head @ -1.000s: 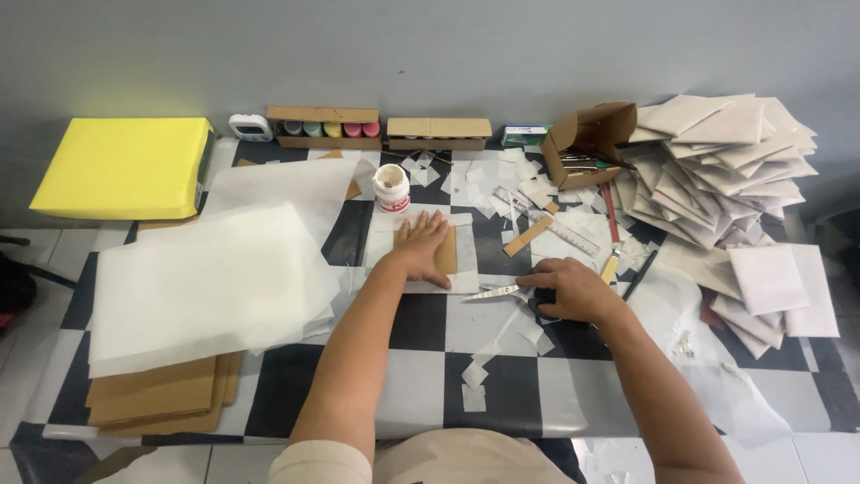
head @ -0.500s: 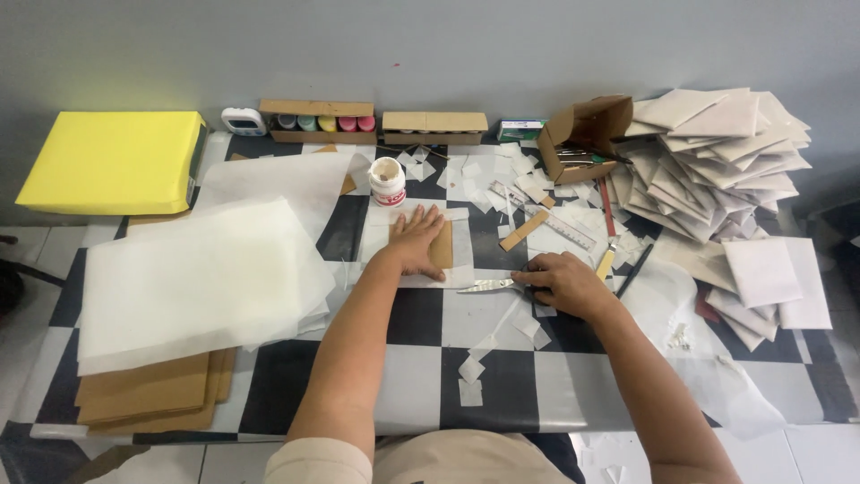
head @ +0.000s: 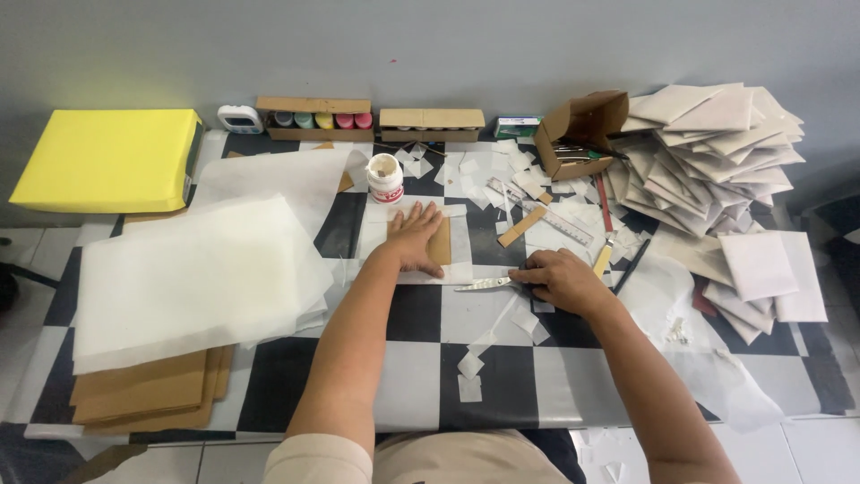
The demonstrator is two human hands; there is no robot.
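While the left hand (head: 417,235) lies flat, fingers together and spread only slightly, it presses a small brown card (head: 439,242) onto a white paper sheet (head: 376,235) on the checkered table (head: 417,314). The right hand (head: 560,280) is curled around the handles of scissors (head: 484,284), fingers closed on them; the blades point left, lying low over the table just beside the sheet's lower edge and near the left wrist.

Just beyond the left fingertips stands a white glue jar (head: 385,178). Paper scraps (head: 470,363) are scattered below the scissors and across the table's far side, around a ruler (head: 542,211) and a card strip (head: 521,226). To the left sits a large stack of thin white paper (head: 193,273) over brown boards (head: 143,394), with a yellow block (head: 107,159) behind. To the right, a heap of folded white envelopes (head: 717,152) rises beside an open cardboard box (head: 578,130).

Risks, as a judgement: the blade tips sit close to the left wrist, so a quick slide leftward could nick it; thin paper could shift or tear if the pressing hand lifts; the jar could tip if the fingers stretch forward
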